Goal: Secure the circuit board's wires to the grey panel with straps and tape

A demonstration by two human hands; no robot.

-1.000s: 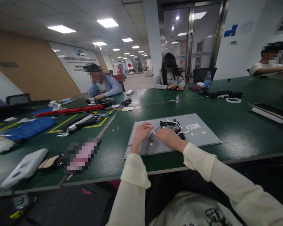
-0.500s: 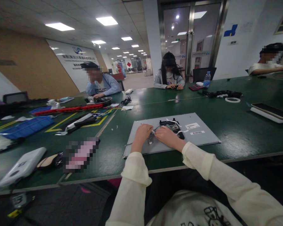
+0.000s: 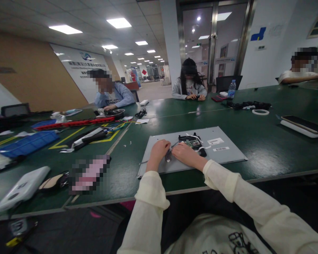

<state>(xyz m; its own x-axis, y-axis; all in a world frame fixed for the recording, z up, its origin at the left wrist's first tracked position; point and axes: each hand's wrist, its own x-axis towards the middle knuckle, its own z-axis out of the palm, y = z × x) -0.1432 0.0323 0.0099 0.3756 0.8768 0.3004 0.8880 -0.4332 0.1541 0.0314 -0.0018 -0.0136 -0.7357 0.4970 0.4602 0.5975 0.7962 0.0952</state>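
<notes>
Hands (image 3: 159,151) curled over a gray panel (image 3: 217,157), grip unclear; blue tray (image 3: 29,146) well apart, its inside indistinct.

Site: open-plan office, with one large desk (image 3: 164,116) serving as an electronics bench. Office evidence: rows of ceiling lights (image 3: 119,23), a wall sign (image 3: 81,63) with logo and lettering, a metal-framed glass door (image 3: 197,46), a black chair (image 3: 226,83), and a long floor (image 3: 151,92) running far back; detail there too small to read. Bench evidence: grey panel (image 3: 214,158) bearing a circuit board (image 3: 193,144), blue tray (image 3: 29,144), loose cables (image 3: 141,113), yellow lines (image 3: 69,137) marked on the green top. Three other people (image 3: 177,91) sit around it.
</notes>
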